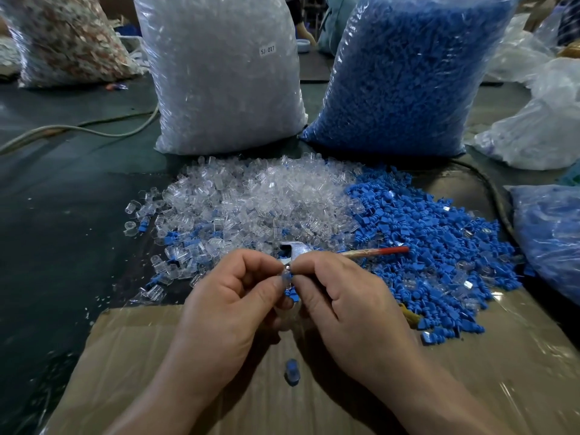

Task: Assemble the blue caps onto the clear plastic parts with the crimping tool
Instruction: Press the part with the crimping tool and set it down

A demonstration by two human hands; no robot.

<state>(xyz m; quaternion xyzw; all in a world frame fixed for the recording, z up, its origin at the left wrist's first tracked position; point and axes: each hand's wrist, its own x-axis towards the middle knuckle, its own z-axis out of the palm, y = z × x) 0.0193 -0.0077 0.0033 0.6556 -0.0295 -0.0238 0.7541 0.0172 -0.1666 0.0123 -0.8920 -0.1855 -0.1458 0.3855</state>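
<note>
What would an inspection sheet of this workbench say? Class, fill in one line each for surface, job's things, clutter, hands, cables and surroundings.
Surface: dark table, with film-covered cardboard nearest the person.
Job's things: heap of clear parts beside heap of blue caps; crimping tool partly hidden, whether held cannot be told; one capped piece on the cardboard.
Clutter: sack of clear parts, sack of blue caps, crumpled bags at right.
Hands: left hand and right hand both pinch a clear-and-blue piece.
Cables: pale cable at left, dark cable at right.
Surroundings: floral bag far left; another person's hand behind the sacks.
</note>
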